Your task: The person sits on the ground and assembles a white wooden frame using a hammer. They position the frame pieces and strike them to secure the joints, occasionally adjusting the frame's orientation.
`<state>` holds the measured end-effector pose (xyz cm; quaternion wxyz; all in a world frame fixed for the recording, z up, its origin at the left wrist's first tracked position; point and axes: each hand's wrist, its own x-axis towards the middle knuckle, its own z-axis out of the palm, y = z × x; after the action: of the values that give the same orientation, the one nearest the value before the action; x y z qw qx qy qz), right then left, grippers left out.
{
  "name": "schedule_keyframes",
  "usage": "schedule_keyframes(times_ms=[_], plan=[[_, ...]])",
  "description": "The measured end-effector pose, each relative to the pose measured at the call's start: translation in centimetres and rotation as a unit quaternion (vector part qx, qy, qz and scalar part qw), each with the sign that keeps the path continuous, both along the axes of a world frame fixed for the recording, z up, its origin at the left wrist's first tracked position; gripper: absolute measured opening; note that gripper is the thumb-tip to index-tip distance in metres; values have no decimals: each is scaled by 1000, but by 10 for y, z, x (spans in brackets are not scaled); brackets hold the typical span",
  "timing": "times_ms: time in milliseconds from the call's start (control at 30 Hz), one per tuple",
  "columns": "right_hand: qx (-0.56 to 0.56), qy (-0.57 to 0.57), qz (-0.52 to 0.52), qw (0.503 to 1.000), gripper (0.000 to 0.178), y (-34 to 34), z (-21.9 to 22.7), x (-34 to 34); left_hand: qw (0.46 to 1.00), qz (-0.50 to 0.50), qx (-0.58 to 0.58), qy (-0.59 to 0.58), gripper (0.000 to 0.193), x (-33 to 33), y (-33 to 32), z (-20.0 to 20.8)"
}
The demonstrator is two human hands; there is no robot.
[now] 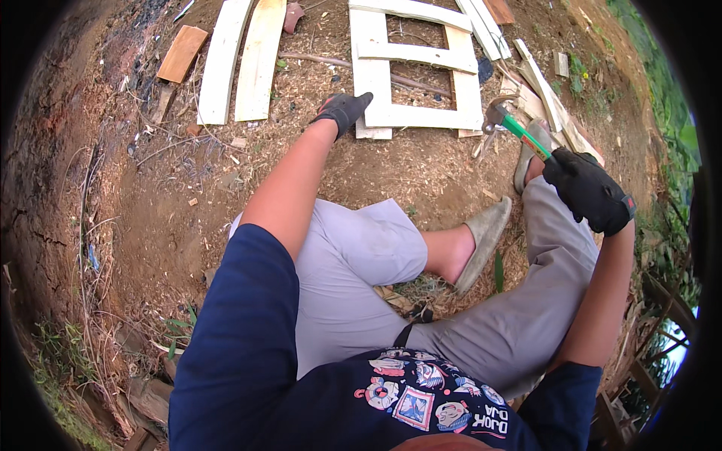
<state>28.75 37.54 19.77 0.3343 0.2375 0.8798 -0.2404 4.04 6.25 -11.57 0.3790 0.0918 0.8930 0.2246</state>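
Observation:
My right hand [588,192], in a black glove, is closed round the green handle of a claw hammer [519,130]. The hammer's metal head points away from me, just right of a pale wooden frame [421,115]. This frame lies on the ground, made of two long boards with several crosspieces. My left hand [342,113], also gloved in black, is at the frame's left board near its close corner. Its thumb rests over the board's edge, while the other fingers are partly hidden.
Two long pale boards [257,68] lie left of the frame, beside a brown wood block [183,54]. More loose planks [553,98] are heaped at the right, near my foot. A thin stick [316,58] runs under the frame. Wood chips litter the dirt ground [180,218].

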Motion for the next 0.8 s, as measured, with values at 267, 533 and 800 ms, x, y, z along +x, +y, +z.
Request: schedule_keyframes(times_ms=[267, 533, 800], plan=[[0, -29, 17, 999, 27, -5, 2, -6, 992, -39, 101, 69, 73, 13, 32, 73], [-22, -6, 26, 999, 26, -12, 1, -18, 978, -36, 175, 107, 73, 29, 40, 53], [37, 10, -86, 996, 31, -17, -8, -17, 701, 158, 570, -399, 60, 93, 73, 91]])
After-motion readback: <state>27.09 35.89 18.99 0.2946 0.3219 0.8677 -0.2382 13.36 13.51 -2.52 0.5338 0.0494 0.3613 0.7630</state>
